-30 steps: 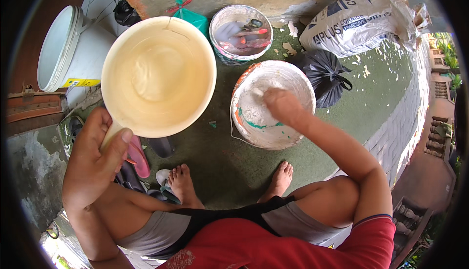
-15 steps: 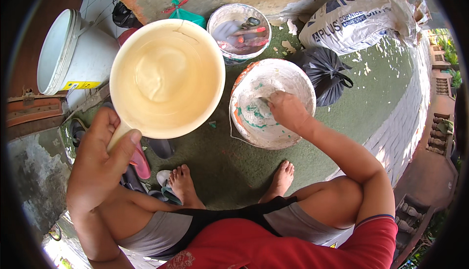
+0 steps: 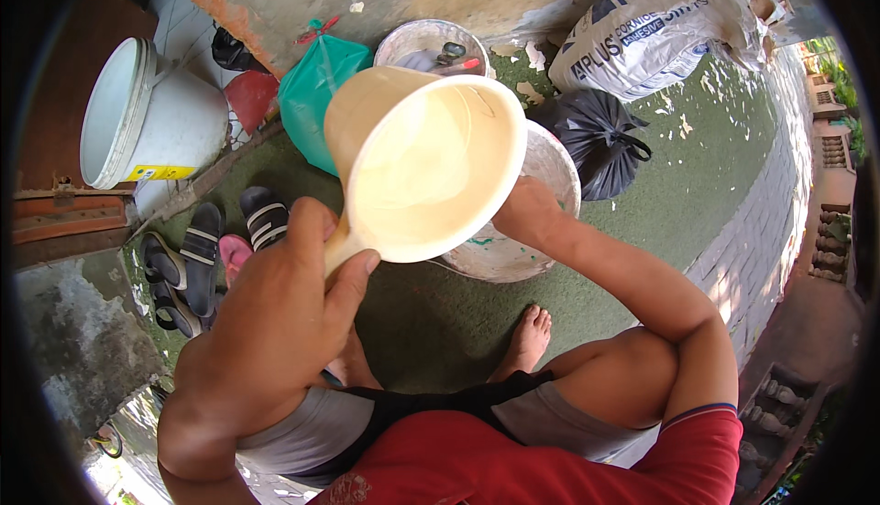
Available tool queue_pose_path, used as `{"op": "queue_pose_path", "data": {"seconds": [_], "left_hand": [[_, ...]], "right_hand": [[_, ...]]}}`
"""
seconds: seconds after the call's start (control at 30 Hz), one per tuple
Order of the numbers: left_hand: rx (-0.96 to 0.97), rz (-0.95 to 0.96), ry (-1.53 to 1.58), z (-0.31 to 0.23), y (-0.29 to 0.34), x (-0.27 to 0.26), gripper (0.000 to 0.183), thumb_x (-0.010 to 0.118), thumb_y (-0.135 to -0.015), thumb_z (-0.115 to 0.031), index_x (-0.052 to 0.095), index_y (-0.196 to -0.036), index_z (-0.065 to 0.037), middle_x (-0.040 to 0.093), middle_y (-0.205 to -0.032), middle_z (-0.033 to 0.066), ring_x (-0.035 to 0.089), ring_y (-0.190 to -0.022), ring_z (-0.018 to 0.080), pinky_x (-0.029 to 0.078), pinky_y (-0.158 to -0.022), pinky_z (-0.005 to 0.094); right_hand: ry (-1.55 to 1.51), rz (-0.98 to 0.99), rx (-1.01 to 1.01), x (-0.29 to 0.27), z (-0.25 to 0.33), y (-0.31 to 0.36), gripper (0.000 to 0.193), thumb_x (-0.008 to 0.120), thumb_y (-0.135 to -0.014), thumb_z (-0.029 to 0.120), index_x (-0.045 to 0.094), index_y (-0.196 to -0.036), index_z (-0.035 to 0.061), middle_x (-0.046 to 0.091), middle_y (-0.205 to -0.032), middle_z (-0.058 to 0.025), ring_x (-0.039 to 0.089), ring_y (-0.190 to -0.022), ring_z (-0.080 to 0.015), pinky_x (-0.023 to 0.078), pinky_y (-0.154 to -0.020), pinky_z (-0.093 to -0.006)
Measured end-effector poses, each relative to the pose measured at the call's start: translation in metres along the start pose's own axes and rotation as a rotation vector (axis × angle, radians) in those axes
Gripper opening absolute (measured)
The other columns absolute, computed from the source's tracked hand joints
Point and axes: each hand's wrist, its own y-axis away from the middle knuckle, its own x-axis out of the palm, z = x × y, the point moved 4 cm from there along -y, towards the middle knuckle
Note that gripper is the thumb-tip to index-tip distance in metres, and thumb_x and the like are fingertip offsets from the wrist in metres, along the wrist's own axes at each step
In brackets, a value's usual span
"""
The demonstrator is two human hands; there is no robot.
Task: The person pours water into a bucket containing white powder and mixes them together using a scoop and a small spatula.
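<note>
My left hand (image 3: 275, 308) is closed round the handle of a cream plastic water dipper (image 3: 431, 166). The dipper leans to the right over the near left part of a white-smeared bucket (image 3: 513, 262), with pale liquid inside it. Behind the dipper's rim, my right hand (image 3: 532, 214) reaches into the bucket. Its fingers are mostly hidden now; a small grey edge stuck out of its grip half a second ago. Green flecks and whitish residue line the bucket's inner wall.
Beyond the dipper stand a green plastic bag (image 3: 316, 97) and a second bucket (image 3: 431, 36) with tools in cloudy water. A black bag (image 3: 600, 143) and a printed sack (image 3: 642, 33) lie to the right. On the left are a white bucket (image 3: 179, 129) and several sandals (image 3: 202, 253).
My left hand has carried the dipper rightward and tipped it over the bucket, now covering much of it. The right hand stays in the bucket, slightly lower. The green bag and sandals have come into fuller view.
</note>
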Motion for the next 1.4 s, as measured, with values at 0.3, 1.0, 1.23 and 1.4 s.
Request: {"op": "queue_pose_path", "data": {"seconds": [0.3,1.0,1.23,1.4], "left_hand": [[0.159,-0.012,-0.254,-0.025,-0.017,0.033,0.029,0.059,-0.096,-0.022,0.044,-0.101,0.003,0.063,-0.077,0.0248,0.064,-0.069,0.0417,0.05,-0.06,0.048],[0.231,-0.057,-0.38,-0.045,-0.032,0.048,0.023,0.058,-0.096,-0.018,0.044,-0.093,0.001,0.062,-0.072,0.0197,0.064,-0.068,0.0368,0.051,-0.06,0.0447],[0.16,-0.065,-0.367,-0.04,-0.034,0.043,0.026,0.06,-0.095,-0.02,0.045,-0.097,0.001,0.064,-0.076,0.022,0.065,-0.072,0.0394,0.052,-0.062,0.0464],[0.009,-0.061,-0.267,-0.026,-0.028,0.022,0.029,0.063,-0.094,-0.021,0.045,-0.103,0.0,0.065,-0.081,0.0229,0.065,-0.073,0.0406,0.05,-0.064,0.0477]], "right_hand": [[-0.147,0.008,-0.026,0.003,0.002,0.005,0.038,0.059,-0.085,0.002,0.064,-0.122,0.007,0.067,-0.117,-0.0152,0.063,-0.108,-0.035,0.054,-0.089,-0.0429],[-0.146,-0.037,0.01,-0.022,0.003,0.017,0.028,0.062,-0.085,0.014,0.066,-0.11,0.0014,0.069,-0.096,-0.0229,0.068,-0.084,-0.0403,0.056,-0.074,-0.0483],[-0.086,-0.1,-0.051,-0.009,0.001,0.012,0.022,0.061,-0.085,0.015,0.067,-0.1,-0.0011,0.069,-0.082,-0.0231,0.068,-0.071,-0.0408,0.056,-0.064,-0.0492],[0.127,-0.022,0.025,-0.018,-0.021,-0.002,0.019,0.059,-0.081,0.008,0.067,-0.093,-0.0029,0.069,-0.087,-0.0225,0.07,-0.076,-0.0353,0.057,-0.071,-0.0446]]}}
